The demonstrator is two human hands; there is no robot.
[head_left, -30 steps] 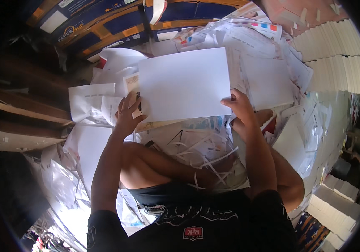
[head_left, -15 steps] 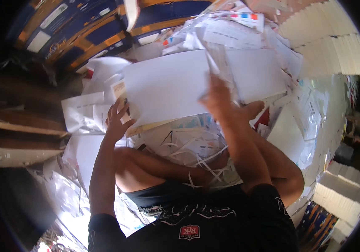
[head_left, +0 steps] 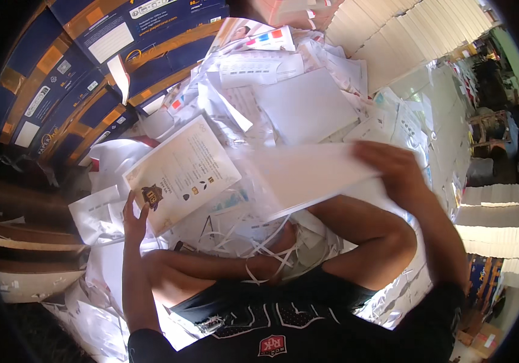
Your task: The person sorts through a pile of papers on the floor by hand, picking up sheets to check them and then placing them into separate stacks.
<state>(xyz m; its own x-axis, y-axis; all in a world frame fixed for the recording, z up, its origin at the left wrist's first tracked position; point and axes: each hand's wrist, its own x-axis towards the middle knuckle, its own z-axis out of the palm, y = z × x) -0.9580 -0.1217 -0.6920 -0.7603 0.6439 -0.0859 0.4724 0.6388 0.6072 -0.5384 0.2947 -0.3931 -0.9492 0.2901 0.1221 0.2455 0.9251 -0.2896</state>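
Observation:
My left hand (head_left: 135, 219) pinches the lower left corner of a cream printed sheet (head_left: 188, 172), which has a dark emblem, small icons and a decorated border. The sheet lies tilted over loose papers, its printed face up. Off to the right, my right hand (head_left: 395, 175) grips the right end of white paper (head_left: 314, 178), blurred by motion and held above my bent leg. Whether that is one sheet or several I cannot tell. Between the two papers a narrow gap shows, with curled white paper strips (head_left: 259, 245) lying in front of my legs.
A heap of loose sheets (head_left: 259, 69) spreads ahead, with a larger white sheet (head_left: 308, 106) on it. Blue and orange cartons (head_left: 99, 42) are stacked at the far left. Tall stacks of cut paper (head_left: 392, 36) stand far right, more (head_left: 495, 221) at the right. Wooden boards (head_left: 35, 257) lie left.
My right hand has swung right with the white paper, uncovering the printed sheet. My left hand has moved slightly left and lower, now at the printed sheet's corner. The view has shifted.

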